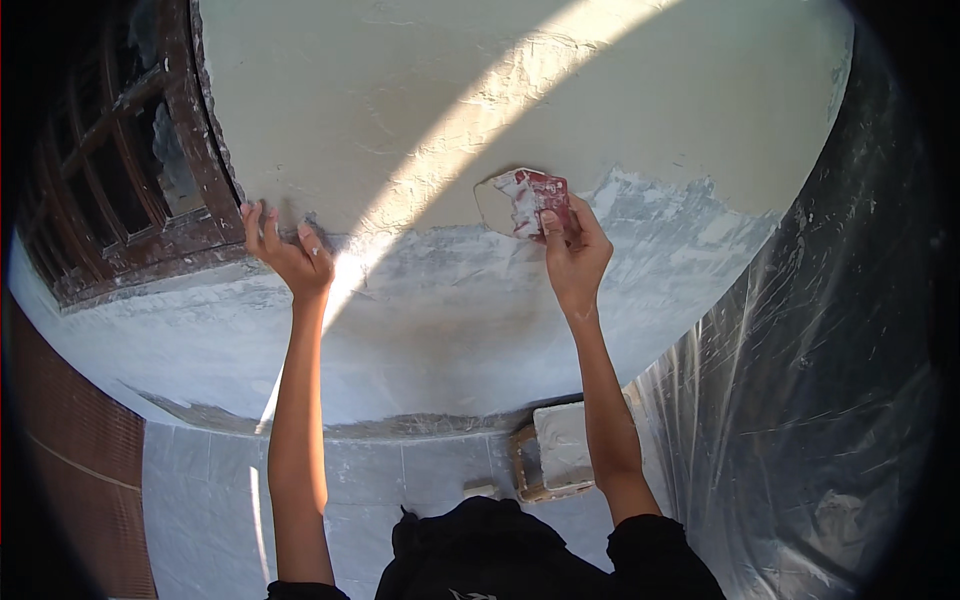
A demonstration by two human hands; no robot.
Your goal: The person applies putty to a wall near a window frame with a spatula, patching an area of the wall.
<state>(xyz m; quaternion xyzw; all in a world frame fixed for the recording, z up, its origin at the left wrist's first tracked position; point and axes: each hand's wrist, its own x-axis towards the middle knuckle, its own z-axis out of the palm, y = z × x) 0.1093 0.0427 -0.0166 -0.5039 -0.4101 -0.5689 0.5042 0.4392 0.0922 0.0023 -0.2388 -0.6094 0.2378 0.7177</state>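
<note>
My right hand (575,250) grips a flat red scraper (532,200) smeared with white filler. The scraper's broad edge lies against the wall (420,110), right where the cream upper coat meets the patchy grey-white band below. To the left, my left hand (290,255) is raised at the wall beside the lower corner of a brown wooden window frame (190,235). Its fingers are spread and bent, with nothing in them. Whether its fingertips press on the wall or the frame, I cannot tell.
Clear plastic sheeting (800,420) hangs along the right side. By the wall's foot, a wooden box or stand (526,460) with a whitish slab (563,440) sits on the grey floor (375,475). A reddish-brown ribbed panel (80,440) stands at left. Sunlight crosses the wall diagonally.
</note>
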